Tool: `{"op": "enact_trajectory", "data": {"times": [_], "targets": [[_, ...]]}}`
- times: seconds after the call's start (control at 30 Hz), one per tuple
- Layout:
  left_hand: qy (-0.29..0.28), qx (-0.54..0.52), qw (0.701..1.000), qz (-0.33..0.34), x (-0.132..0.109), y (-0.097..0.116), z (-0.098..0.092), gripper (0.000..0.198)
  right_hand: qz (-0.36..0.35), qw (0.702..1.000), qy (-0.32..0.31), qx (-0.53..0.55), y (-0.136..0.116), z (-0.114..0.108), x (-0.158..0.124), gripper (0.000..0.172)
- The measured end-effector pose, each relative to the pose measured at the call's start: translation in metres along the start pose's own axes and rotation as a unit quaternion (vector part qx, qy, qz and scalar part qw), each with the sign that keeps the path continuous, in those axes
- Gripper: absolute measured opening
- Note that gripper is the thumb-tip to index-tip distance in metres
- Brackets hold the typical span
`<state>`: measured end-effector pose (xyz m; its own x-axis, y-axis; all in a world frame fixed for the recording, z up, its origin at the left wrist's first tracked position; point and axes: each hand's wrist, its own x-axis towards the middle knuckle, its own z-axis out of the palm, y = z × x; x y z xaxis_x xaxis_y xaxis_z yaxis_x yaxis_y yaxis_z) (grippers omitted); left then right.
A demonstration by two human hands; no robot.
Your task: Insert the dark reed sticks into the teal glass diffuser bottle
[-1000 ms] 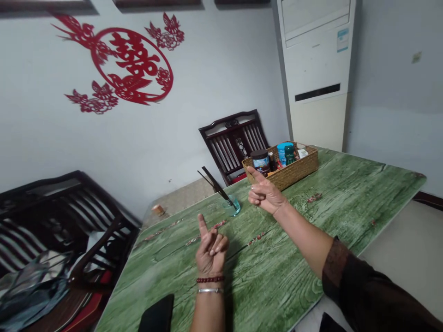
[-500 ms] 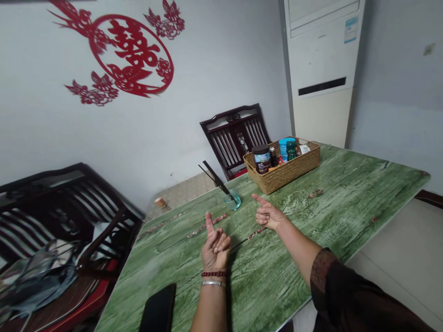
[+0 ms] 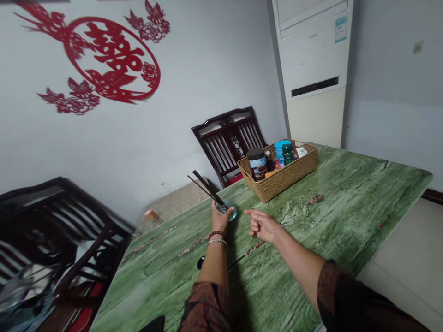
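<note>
My left hand (image 3: 221, 217) reaches across the green wood-pattern table (image 3: 332, 193) and its fingers close around a small teal glass cup (image 3: 230, 213). A pair of dark chopsticks (image 3: 204, 185) leans out of that cup. My right hand (image 3: 262, 226) hangs just above the table to the right of the cup, fingers loosely curled and holding nothing. Behind both hands stands a woven wicker basket (image 3: 277, 180) holding a dark jar with a pale label (image 3: 256, 164), a blue-lidded container (image 3: 281, 152) and a green bottle (image 3: 287, 153).
A black phone (image 3: 154, 324) pokes in at the bottom edge of the table. A dark wooden chair (image 3: 226, 140) stands beyond the table, and a wooden bench (image 3: 51, 216) with a plastic bag sits to the left. A white floor-standing air conditioner (image 3: 311, 69) stands against the back wall.
My left hand has dropped its raised finger and moved forward onto the glass cup. My right hand has lowered and its pointing finger has relaxed. The phone now sits lower in view.
</note>
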<state>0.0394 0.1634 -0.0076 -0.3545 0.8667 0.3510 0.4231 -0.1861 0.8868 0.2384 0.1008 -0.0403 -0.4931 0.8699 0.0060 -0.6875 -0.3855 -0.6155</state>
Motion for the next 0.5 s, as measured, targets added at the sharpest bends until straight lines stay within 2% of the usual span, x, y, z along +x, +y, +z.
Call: {"op": "enact_trajectory", "data": {"times": [0.07, 0.17, 0.27, 0.33, 0.4, 0.5], "targets": [[-0.005, 0.011, 1.000, -0.010, -0.002, -0.001, 0.002, 0.082, 0.001, 1.000, -0.002, -0.006, 0.000, -0.001, 0.000, 0.047], [-0.017, 0.024, 0.999, -0.019, -0.019, 0.003, -0.008, 0.073, -0.019, 1.000, 0.011, -0.021, -0.003, 0.000, 0.000, 0.049], [-0.034, 0.028, 0.999, -0.020, -0.050, 0.010, -0.022, 0.071, -0.085, 0.991, 0.069, -0.075, -0.011, 0.004, 0.000, 0.047], [-0.043, 0.026, 0.999, -0.022, -0.076, 0.014, -0.031, 0.071, -0.140, 0.975, 0.100, -0.142, -0.018, 0.012, -0.003, 0.045], [-0.054, 0.016, 0.998, -0.020, -0.103, 0.018, -0.038, 0.070, -0.181, 0.954, 0.090, -0.222, -0.022, 0.025, -0.007, 0.042], [-0.082, -0.013, 0.997, -0.004, -0.138, 0.024, -0.045, 0.069, -0.186, 0.928, 0.014, -0.321, -0.021, 0.049, -0.016, 0.043]]}}
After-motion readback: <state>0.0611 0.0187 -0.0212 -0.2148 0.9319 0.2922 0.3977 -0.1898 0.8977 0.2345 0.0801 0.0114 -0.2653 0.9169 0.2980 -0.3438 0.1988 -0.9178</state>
